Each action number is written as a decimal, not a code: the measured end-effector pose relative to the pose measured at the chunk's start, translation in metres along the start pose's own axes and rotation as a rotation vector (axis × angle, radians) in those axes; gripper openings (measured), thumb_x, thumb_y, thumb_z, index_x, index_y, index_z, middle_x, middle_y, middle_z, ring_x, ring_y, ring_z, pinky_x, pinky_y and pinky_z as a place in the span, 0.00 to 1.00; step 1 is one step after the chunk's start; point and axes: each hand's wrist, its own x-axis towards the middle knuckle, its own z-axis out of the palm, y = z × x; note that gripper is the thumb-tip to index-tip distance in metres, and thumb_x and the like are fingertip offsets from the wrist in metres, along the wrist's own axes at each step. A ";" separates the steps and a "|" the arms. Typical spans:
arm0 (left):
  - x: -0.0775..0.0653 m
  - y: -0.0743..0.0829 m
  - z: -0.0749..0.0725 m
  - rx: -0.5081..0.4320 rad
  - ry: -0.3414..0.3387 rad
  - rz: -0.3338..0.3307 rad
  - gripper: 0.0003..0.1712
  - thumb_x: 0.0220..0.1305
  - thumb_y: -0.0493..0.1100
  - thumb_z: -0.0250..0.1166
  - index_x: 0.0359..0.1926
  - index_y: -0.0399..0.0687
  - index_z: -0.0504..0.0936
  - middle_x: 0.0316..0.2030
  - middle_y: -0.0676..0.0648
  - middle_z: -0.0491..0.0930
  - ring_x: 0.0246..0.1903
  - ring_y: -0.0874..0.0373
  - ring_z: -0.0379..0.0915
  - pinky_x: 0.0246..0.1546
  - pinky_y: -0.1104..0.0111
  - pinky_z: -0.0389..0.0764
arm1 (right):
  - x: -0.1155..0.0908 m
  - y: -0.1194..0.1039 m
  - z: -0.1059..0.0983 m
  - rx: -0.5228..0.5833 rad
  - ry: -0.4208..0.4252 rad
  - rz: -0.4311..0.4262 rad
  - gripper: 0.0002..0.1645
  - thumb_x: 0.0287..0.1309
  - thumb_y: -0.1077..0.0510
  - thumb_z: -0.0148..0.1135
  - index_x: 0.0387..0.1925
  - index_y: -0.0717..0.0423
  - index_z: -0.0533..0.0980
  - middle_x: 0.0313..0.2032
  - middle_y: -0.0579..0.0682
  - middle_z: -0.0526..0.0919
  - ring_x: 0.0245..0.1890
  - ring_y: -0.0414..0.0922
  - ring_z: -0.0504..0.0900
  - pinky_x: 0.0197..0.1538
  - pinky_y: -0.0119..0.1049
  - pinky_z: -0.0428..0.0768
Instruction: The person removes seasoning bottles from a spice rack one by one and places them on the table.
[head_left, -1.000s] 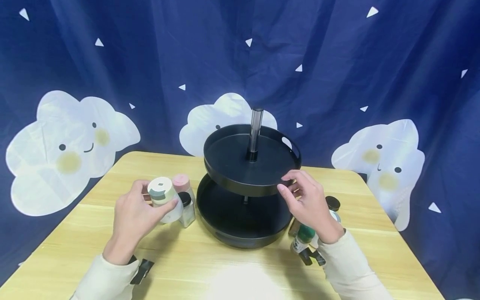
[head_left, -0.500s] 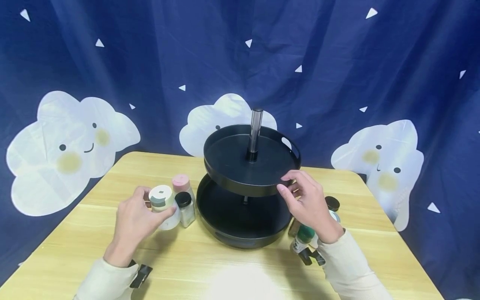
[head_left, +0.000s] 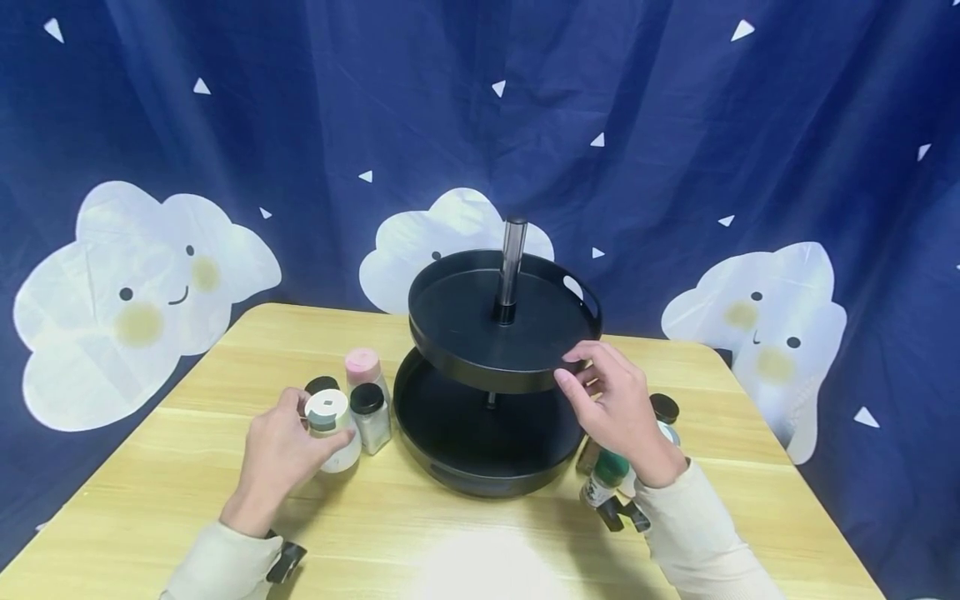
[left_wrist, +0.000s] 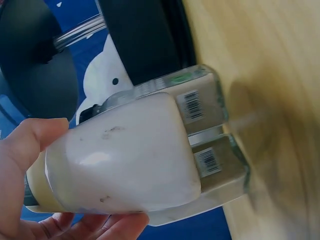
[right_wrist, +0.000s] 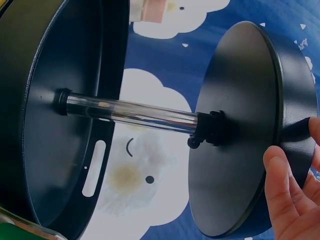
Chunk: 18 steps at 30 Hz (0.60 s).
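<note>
My left hand (head_left: 279, 454) holds a white bottle (head_left: 341, 454) with a cream and grey-green lid, thumb on one side and fingers on the other. In the left wrist view, the bottle (left_wrist: 125, 155) covers part of two clear glass jars with barcode labels. Whether its base touches the table cannot be told. Beside it in the head view stand a black-capped jar (head_left: 372, 429) and a pink-capped bottle (head_left: 363, 367); another black cap (head_left: 322, 384) shows behind. My right hand (head_left: 611, 404) pinches the upper rim of a black two-tier round tray (head_left: 487, 375).
Right of the tray, partly hidden by my right forearm, are a green-capped jar (head_left: 611, 471), a black-capped one (head_left: 664, 407) and others. The wooden table (head_left: 360, 542) ends before a dark blue cloud-print curtain (head_left: 630, 83). Both tray tiers hold nothing visible.
My left hand has lowered the white bottle and brought it slightly to the right and nearer. A black cap behind it has come into view. My right hand and the tray stay put.
</note>
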 end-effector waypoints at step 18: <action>-0.004 -0.011 0.013 -0.023 -0.095 -0.060 0.34 0.40 0.51 0.74 0.41 0.35 0.69 0.32 0.34 0.80 0.32 0.41 0.76 0.29 0.51 0.79 | -0.001 0.001 0.001 -0.004 0.001 -0.001 0.11 0.50 0.65 0.67 0.36 0.59 0.76 0.33 0.54 0.81 0.21 0.40 0.80 0.22 0.39 0.84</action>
